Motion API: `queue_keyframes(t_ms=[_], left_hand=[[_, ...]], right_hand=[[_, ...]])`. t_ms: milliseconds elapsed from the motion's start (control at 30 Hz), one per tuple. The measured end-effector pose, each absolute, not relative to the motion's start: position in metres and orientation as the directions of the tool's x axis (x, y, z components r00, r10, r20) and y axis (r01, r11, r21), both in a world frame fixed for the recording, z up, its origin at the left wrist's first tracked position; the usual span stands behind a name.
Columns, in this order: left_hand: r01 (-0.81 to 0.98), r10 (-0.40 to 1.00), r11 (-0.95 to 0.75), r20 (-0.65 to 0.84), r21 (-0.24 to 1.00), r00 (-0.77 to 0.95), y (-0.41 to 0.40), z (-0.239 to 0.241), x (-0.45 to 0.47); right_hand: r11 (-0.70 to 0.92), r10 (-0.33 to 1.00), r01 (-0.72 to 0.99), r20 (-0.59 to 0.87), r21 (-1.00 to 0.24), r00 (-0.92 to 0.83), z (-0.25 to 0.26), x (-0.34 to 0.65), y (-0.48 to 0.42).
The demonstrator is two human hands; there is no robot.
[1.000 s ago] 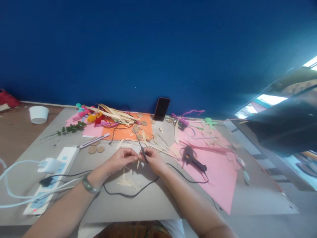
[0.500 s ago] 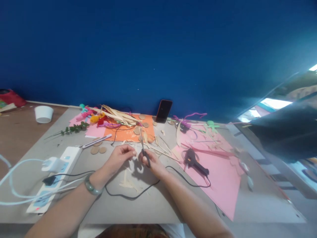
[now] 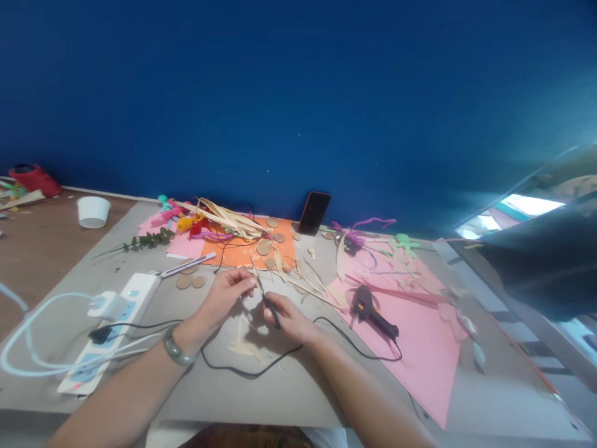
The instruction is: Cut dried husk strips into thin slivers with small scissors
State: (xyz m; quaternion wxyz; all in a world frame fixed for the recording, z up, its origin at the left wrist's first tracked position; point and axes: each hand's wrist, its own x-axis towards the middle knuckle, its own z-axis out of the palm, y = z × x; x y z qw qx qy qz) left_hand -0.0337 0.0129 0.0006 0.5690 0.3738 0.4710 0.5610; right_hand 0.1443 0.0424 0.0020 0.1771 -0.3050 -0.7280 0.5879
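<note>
My left hand (image 3: 225, 297) is closed in a pinch on a thin pale straw strip (image 3: 253, 266) just above the grey table (image 3: 289, 386). My right hand (image 3: 286, 317) grips small dark scissors (image 3: 267, 300), whose blades point up and left toward that strip. The two hands sit close together at the table's middle. Pale straw offcuts (image 3: 242, 345) lie on the table under them. A green bangle (image 3: 175, 350) circles my left wrist.
A black glue gun (image 3: 370, 309) lies on pink paper (image 3: 415, 336) to the right, its black cord running under my hands. A white power strip (image 3: 112, 323) with plugs sits left. Orange paper (image 3: 242, 249), cardboard discs, dried leaves, pipe cleaners and a phone (image 3: 314, 213) stand behind. A white cup (image 3: 93, 211) is far left.
Both hands dropped slightly toward the table. The right hand tilted the scissors so the blades lean left toward the strip in my left hand. The view shifted a little left.
</note>
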Motion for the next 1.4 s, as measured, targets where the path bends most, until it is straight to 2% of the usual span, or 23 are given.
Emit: queue_keyframes(t_ms=[500, 833, 1167, 1300, 1400], left_hand=[[-0.289, 0.99, 0.079, -0.109, 0.954, -0.09, 0.015, -0.003, -0.035], [-0.288, 0.987, 0.091, -0.125, 0.953, -0.103, 0.014, 0.004, -0.034], [-0.283, 0.988, 0.087, -0.119, 0.955, -0.098, 0.013, 0.013, -0.036], [-0.269, 0.988, 0.101, -0.129, 0.958, -0.089, 0.014, 0.011, -0.035], [-0.258, 0.981, 0.13, -0.162, 0.957, -0.104, 0.016, 0.008, -0.036]], right_hand=[[0.031, 0.667, 0.211, -0.137, -0.977, -0.733, 0.002, 0.144, 0.043], [0.011, 0.688, 0.261, -0.182, -0.965, -0.702, 0.004, 0.143, 0.042], [0.159, 0.573, 0.225, -0.096, -0.961, -0.814, 0.007, 0.152, 0.05], [0.134, 0.576, 0.199, -0.087, -0.971, -0.813, 0.002, 0.152, 0.049], [0.114, 0.645, 0.141, -0.035, -0.983, -0.764, -0.006, 0.152, 0.052]])
